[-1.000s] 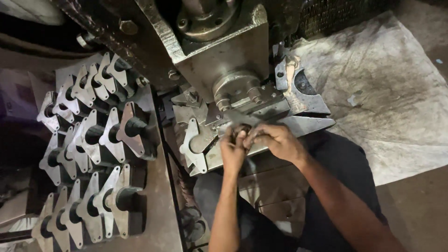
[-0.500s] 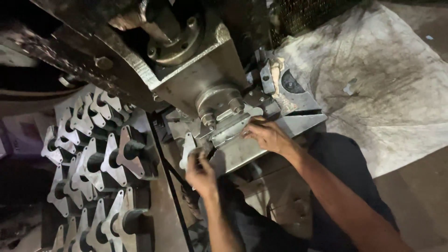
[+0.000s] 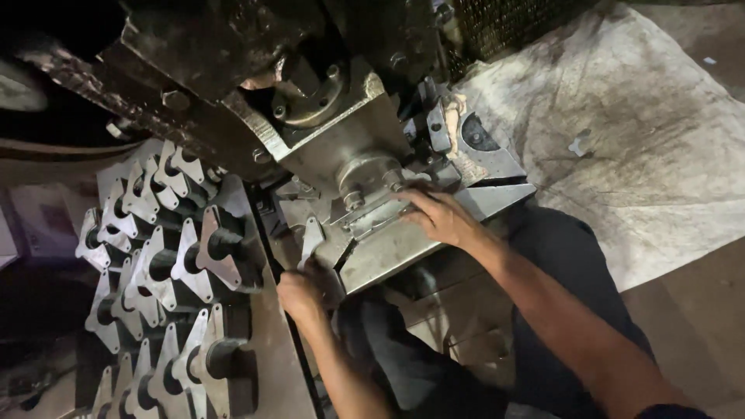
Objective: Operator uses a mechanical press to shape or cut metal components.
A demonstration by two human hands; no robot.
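Observation:
A heavy steel press (image 3: 341, 147) hangs over an angled metal bed (image 3: 403, 240). My right hand (image 3: 438, 217) rests on the bed under the press head, fingers pressing a flat metal piece against the fixture. My left hand (image 3: 301, 291) is lower left, at the bed's front edge, its fingers touching a flat triangular metal plate (image 3: 312, 239) that leans upright there. Whether the fingers pinch the plate is not clear.
Rows of similar triangular plates with round collars (image 3: 167, 264) stand stacked on a metal tray at the left. A dirty grey cloth (image 3: 621, 132) covers the floor at the right, with one small metal scrap (image 3: 578, 143) on it. My dark trousers are below the bed.
My left hand left the right hand and dropped down to the leaning plate at the bed's front edge. My right hand stayed under the press head. The view shifted.

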